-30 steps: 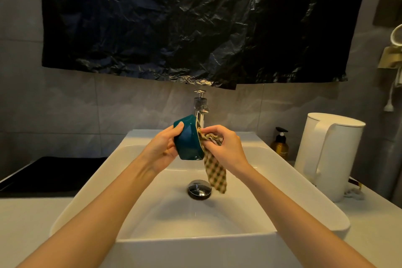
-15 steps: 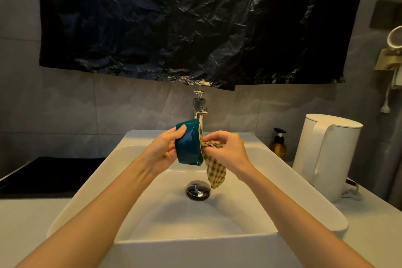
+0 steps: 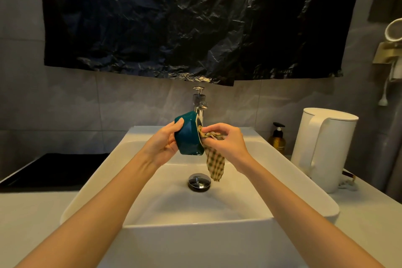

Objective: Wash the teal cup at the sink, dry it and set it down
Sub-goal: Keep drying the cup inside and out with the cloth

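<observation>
The teal cup point(image 3: 188, 135) lies on its side in the air above the white sink point(image 3: 282, 172), its mouth turned right. My left hand point(image 3: 162, 143) grips it by the base and wall. My right hand point(image 3: 226, 143) holds a bunched checked cloth point(image 3: 214, 160) pressed into the cup's mouth, with the loose end hanging down toward the drain. The inside of the cup is mostly hidden by the cloth.
A chrome tap point(image 3: 199, 104) stands just behind the cup, and the drain plug point(image 3: 199, 182) sits below. A white kettle point(image 3: 324, 148) and an amber pump bottle point(image 3: 277, 139) stand right of the basin. A black surface point(image 3: 54, 169) lies to the left. Black plastic sheet point(image 3: 195, 19) covers the wall.
The cup has tilted slightly and the cloth has been drawn up shorter as my right hand works at the cup's mouth. Both hands stay over the basin.
</observation>
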A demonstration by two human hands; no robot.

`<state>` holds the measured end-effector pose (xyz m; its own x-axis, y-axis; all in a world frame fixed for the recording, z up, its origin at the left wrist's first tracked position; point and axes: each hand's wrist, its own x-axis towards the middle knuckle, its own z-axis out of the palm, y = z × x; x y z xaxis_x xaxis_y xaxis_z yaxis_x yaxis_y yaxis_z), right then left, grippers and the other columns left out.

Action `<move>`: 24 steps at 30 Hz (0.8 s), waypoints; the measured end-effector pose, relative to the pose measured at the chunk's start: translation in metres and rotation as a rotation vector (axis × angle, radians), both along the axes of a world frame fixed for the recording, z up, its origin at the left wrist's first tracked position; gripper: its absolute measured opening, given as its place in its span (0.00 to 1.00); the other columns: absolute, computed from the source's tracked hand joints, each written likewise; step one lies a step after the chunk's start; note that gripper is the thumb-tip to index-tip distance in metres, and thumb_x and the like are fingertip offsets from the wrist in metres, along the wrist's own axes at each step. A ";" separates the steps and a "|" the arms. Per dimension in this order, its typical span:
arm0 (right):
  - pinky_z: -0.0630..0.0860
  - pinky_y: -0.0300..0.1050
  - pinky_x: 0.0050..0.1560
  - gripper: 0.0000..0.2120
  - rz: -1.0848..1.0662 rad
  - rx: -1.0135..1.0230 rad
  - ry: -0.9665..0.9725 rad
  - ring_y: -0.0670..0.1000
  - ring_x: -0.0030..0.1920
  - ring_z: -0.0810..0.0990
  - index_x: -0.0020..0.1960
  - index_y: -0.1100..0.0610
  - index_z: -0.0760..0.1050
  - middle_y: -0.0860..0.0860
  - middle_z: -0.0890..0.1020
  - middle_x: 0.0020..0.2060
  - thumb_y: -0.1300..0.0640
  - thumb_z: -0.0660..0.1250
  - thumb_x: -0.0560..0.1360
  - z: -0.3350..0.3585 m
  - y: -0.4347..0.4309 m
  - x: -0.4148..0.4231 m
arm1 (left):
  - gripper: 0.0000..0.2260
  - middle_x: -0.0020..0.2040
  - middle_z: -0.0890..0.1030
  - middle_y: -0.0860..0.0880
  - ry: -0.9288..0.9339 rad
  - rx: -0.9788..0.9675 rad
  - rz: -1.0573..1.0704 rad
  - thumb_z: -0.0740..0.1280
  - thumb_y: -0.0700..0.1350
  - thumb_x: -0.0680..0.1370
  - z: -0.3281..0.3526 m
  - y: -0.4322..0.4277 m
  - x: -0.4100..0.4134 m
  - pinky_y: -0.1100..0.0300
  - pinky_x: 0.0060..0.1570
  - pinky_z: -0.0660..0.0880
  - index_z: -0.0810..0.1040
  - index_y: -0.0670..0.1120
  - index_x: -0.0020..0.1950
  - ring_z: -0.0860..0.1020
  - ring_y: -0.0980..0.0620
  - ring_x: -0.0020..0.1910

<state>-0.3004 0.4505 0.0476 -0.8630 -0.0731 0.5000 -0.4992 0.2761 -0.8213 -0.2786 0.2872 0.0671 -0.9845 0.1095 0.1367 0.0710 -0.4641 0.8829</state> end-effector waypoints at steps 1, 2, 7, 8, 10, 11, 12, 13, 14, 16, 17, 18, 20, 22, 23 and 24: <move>0.74 0.32 0.43 0.07 0.032 -0.030 -0.006 0.45 0.49 0.79 0.45 0.47 0.81 0.44 0.82 0.46 0.58 0.75 0.70 0.003 0.000 0.004 | 0.06 0.50 0.80 0.45 -0.001 -0.006 0.011 0.61 0.44 0.80 0.001 0.000 0.002 0.62 0.40 0.80 0.75 0.46 0.54 0.79 0.49 0.49; 0.75 0.33 0.43 0.07 0.062 -0.061 -0.013 0.46 0.49 0.79 0.45 0.47 0.81 0.44 0.82 0.46 0.58 0.75 0.70 0.005 0.000 0.008 | 0.06 0.50 0.80 0.45 0.003 -0.024 0.016 0.61 0.44 0.80 0.002 0.000 0.004 0.62 0.40 0.80 0.75 0.46 0.53 0.79 0.50 0.49; 0.75 0.36 0.46 0.09 0.123 -0.225 -0.069 0.47 0.52 0.79 0.50 0.49 0.81 0.46 0.82 0.49 0.59 0.73 0.71 0.019 0.013 0.030 | 0.07 0.52 0.79 0.45 0.082 -0.229 0.010 0.61 0.45 0.80 0.010 0.002 0.017 0.61 0.45 0.78 0.74 0.47 0.56 0.77 0.49 0.53; 0.75 0.35 0.45 0.09 0.100 -0.243 -0.053 0.46 0.51 0.79 0.51 0.49 0.81 0.46 0.82 0.49 0.59 0.73 0.72 0.024 0.019 0.036 | 0.09 0.54 0.78 0.44 0.102 -0.292 0.011 0.61 0.45 0.79 0.012 0.003 0.020 0.60 0.46 0.79 0.74 0.46 0.59 0.77 0.47 0.55; 0.74 0.35 0.44 0.10 0.029 -0.241 0.009 0.44 0.51 0.78 0.52 0.49 0.80 0.44 0.81 0.49 0.59 0.72 0.72 0.036 0.036 0.046 | 0.14 0.57 0.78 0.42 0.151 -0.389 0.004 0.63 0.44 0.79 0.016 0.008 0.027 0.57 0.50 0.79 0.73 0.43 0.63 0.77 0.45 0.58; 0.74 0.35 0.44 0.10 -0.017 -0.219 0.048 0.43 0.51 0.77 0.53 0.49 0.80 0.44 0.80 0.50 0.59 0.72 0.72 0.041 0.047 0.052 | 0.14 0.58 0.78 0.42 0.186 -0.438 -0.004 0.64 0.43 0.78 0.017 0.011 0.031 0.57 0.50 0.79 0.72 0.43 0.64 0.77 0.45 0.58; 0.73 0.35 0.45 0.11 -0.072 -0.181 0.092 0.43 0.52 0.77 0.54 0.50 0.79 0.44 0.80 0.50 0.59 0.72 0.73 0.045 0.059 0.058 | 0.14 0.57 0.79 0.43 0.218 -0.491 -0.003 0.64 0.43 0.78 0.019 0.015 0.036 0.58 0.49 0.78 0.73 0.43 0.63 0.77 0.46 0.57; 0.73 0.35 0.45 0.12 -0.137 -0.132 0.138 0.43 0.52 0.77 0.55 0.50 0.79 0.44 0.81 0.50 0.59 0.72 0.73 0.047 0.071 0.063 | 0.12 0.56 0.79 0.45 0.242 -0.540 0.010 0.64 0.43 0.78 0.020 0.020 0.042 0.60 0.48 0.78 0.74 0.45 0.61 0.77 0.48 0.56; 0.74 0.35 0.46 0.12 -0.207 -0.076 0.185 0.43 0.51 0.78 0.55 0.51 0.79 0.44 0.81 0.49 0.58 0.72 0.73 0.049 0.084 0.069 | 0.10 0.54 0.80 0.47 0.258 -0.576 0.029 0.65 0.43 0.77 0.022 0.026 0.048 0.62 0.46 0.77 0.74 0.47 0.59 0.78 0.49 0.54; 0.74 0.36 0.48 0.11 -0.342 0.051 0.242 0.43 0.50 0.77 0.55 0.52 0.79 0.45 0.81 0.49 0.59 0.72 0.73 0.049 0.112 0.080 | 0.08 0.51 0.80 0.50 0.288 -0.622 0.055 0.65 0.43 0.77 0.024 0.036 0.059 0.64 0.43 0.75 0.75 0.51 0.55 0.78 0.51 0.52; 0.73 0.37 0.48 0.11 -0.407 0.131 0.247 0.44 0.50 0.76 0.55 0.52 0.79 0.45 0.80 0.48 0.59 0.71 0.73 0.047 0.127 0.086 | 0.07 0.51 0.80 0.51 0.306 -0.645 0.057 0.65 0.44 0.77 0.024 0.041 0.064 0.64 0.43 0.75 0.75 0.51 0.55 0.78 0.52 0.51; 0.72 0.37 0.48 0.11 -0.468 0.222 0.242 0.44 0.50 0.75 0.55 0.52 0.79 0.45 0.79 0.48 0.60 0.71 0.74 0.045 0.141 0.092 | 0.08 0.50 0.80 0.52 0.325 -0.670 0.055 0.65 0.44 0.77 0.025 0.045 0.070 0.64 0.43 0.74 0.75 0.51 0.55 0.78 0.52 0.51; 0.72 0.39 0.48 0.11 -0.559 0.376 0.180 0.46 0.50 0.74 0.55 0.51 0.79 0.47 0.78 0.48 0.61 0.70 0.74 0.033 0.169 0.099 | 0.09 0.50 0.80 0.53 0.359 -0.714 0.049 0.65 0.44 0.77 0.024 0.055 0.081 0.65 0.42 0.73 0.74 0.50 0.57 0.78 0.54 0.49; 0.76 0.44 0.54 0.10 -0.618 0.475 0.061 0.50 0.53 0.76 0.54 0.52 0.79 0.49 0.79 0.51 0.62 0.69 0.75 0.013 0.198 0.101 | 0.08 0.50 0.80 0.53 0.378 -0.734 0.040 0.65 0.43 0.77 0.023 0.065 0.091 0.66 0.41 0.73 0.74 0.50 0.56 0.78 0.54 0.49; 0.77 0.48 0.56 0.09 -0.641 0.512 -0.013 0.52 0.54 0.77 0.53 0.51 0.78 0.51 0.80 0.53 0.62 0.69 0.75 0.002 0.211 0.101 | 0.08 0.50 0.80 0.53 0.382 -0.741 0.032 0.65 0.43 0.77 0.022 0.070 0.095 0.66 0.41 0.72 0.74 0.51 0.55 0.78 0.54 0.49; 0.77 0.50 0.58 0.09 -0.655 0.543 -0.090 0.53 0.55 0.77 0.51 0.50 0.78 0.52 0.80 0.54 0.61 0.70 0.75 -0.010 0.224 0.101 | 0.07 0.49 0.80 0.53 0.382 -0.752 0.026 0.65 0.44 0.77 0.021 0.074 0.099 0.66 0.41 0.72 0.74 0.52 0.54 0.77 0.54 0.49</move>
